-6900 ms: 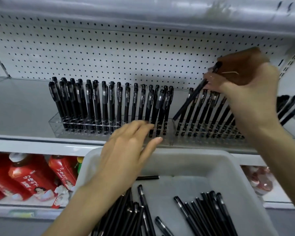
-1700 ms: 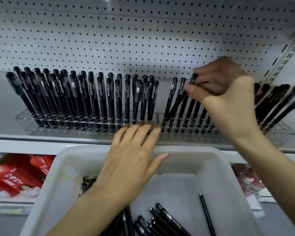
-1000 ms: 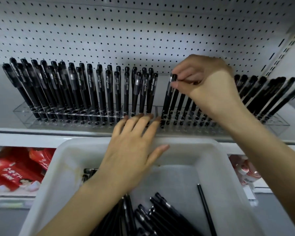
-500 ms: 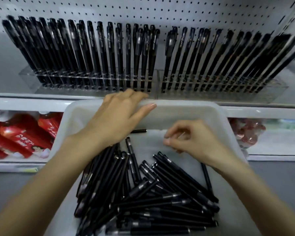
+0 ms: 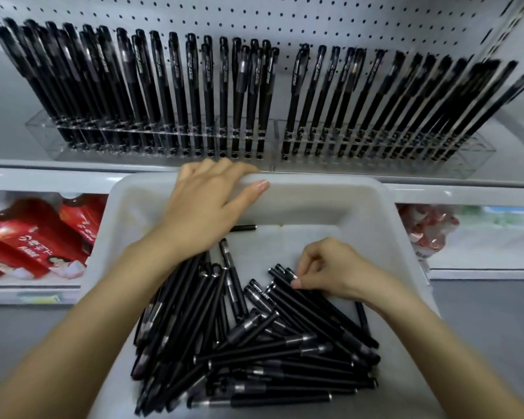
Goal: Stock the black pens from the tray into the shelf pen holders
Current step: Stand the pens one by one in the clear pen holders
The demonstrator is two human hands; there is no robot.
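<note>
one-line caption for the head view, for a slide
Left hand rests on the tray rim while the right hand pinches a black pen inside, below stocked clear pen holders.

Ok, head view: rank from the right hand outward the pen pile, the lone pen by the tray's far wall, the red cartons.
1. Pen pile: under the right hand, touching it.
2. Lone pen: ahead-left, at the far wall of the tray.
3. Red cartons: far left, lower shelf.
</note>
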